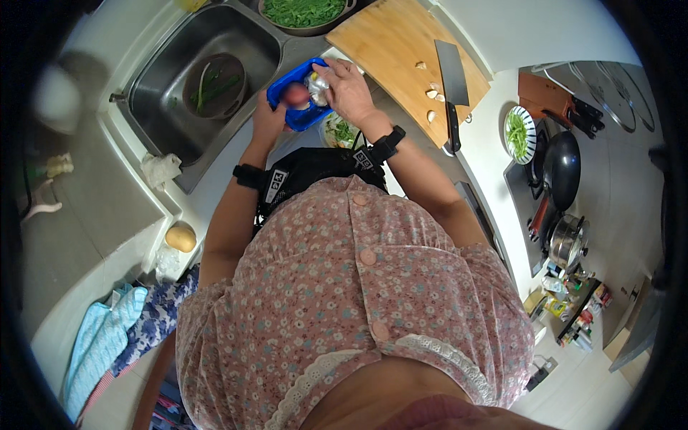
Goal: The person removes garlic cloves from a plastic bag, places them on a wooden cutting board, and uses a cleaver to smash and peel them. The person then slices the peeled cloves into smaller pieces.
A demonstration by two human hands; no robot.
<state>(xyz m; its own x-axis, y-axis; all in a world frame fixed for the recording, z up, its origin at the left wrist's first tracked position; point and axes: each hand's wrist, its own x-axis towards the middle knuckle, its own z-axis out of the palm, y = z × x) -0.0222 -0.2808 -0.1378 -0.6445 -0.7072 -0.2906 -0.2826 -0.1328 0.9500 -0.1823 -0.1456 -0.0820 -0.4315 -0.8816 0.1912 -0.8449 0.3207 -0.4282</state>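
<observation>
A small blue plastic basket (306, 119) is held up between the sink and the cutting board. My left hand (267, 121) grips its left end, thumb over the rim. Inside lie a blurred reddish round item (295, 95) and a bundle in clear plastic (317, 85). The fingers and thumb of my right hand (348, 92) close around that bundle at the basket's right end. Below the basket, a container of cut greens and other scraps (339, 131) is partly hidden by my right wrist.
A steel sink (156, 88) holds a bowl with green stalks (215, 88). On the wooden cutting board (376, 32) lie garlic cloves (431, 94) and a cleaver (452, 75). Farther right are a striped plate of greens (518, 135), a wok (562, 169) and a pot (567, 242).
</observation>
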